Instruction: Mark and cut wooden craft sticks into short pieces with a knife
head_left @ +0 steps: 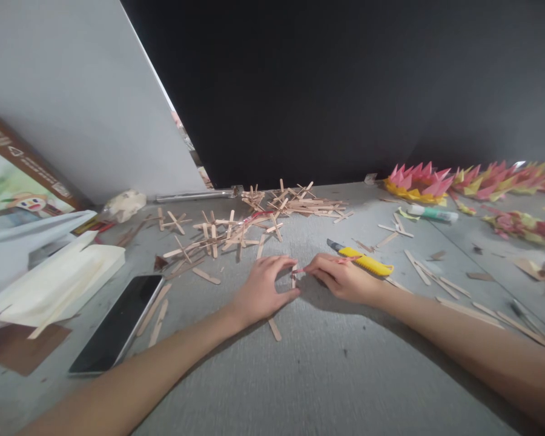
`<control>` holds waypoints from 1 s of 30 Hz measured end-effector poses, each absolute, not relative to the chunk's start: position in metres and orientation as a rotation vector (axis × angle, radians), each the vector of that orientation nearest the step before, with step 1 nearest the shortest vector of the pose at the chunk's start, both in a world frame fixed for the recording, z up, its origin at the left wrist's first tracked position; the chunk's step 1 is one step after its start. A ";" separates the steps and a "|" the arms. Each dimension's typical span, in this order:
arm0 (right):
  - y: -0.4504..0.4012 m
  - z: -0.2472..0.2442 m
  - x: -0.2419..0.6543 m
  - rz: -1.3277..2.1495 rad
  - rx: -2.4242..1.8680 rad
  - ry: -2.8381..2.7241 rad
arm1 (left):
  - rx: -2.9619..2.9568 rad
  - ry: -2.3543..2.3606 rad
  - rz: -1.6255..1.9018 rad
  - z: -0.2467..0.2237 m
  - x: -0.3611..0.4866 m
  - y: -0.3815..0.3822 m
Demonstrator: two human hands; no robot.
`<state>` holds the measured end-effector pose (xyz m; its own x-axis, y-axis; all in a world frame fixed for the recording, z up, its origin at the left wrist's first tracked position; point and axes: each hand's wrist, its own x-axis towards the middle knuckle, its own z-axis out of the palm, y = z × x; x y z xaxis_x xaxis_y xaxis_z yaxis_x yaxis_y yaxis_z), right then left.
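My left hand [264,286] rests low over the grey table, its thumb and fingers curved around the two ends of a short wooden craft stick [293,280]. In my right hand [338,278] is a thin reddish pen-like tool [305,268], gripped in a pinch. Its tip touches or nearly touches the short stick; which of the two I cannot tell. Another craft stick [275,329] pokes out from beneath my left hand. Just beyond my right wrist lies a yellow utility knife [366,261] with its blade out.
Star-shaped craft-stick pieces [213,233] and a stick pile [313,206] lie ahead. A black phone [118,324] is on the left, near a cream tray [68,281]. Rightward are loose sticks [418,266], a glue stick [433,214] and pink-yellow paper flowers [418,184]. A dark panel [300,91] stands behind.
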<state>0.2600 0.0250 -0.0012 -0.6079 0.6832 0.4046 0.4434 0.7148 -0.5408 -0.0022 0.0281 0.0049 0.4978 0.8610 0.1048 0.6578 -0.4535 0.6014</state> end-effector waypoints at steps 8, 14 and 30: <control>0.027 -0.002 0.262 0.583 -0.921 -2.237 | 2.258 1.215 0.558 0.006 -0.002 0.027; 0.023 -0.002 0.262 0.586 -0.979 -2.225 | 2.254 1.192 0.567 0.006 -0.002 0.027; 0.023 0.001 0.260 0.566 -0.952 -2.291 | 2.225 1.142 0.545 0.012 -0.001 0.027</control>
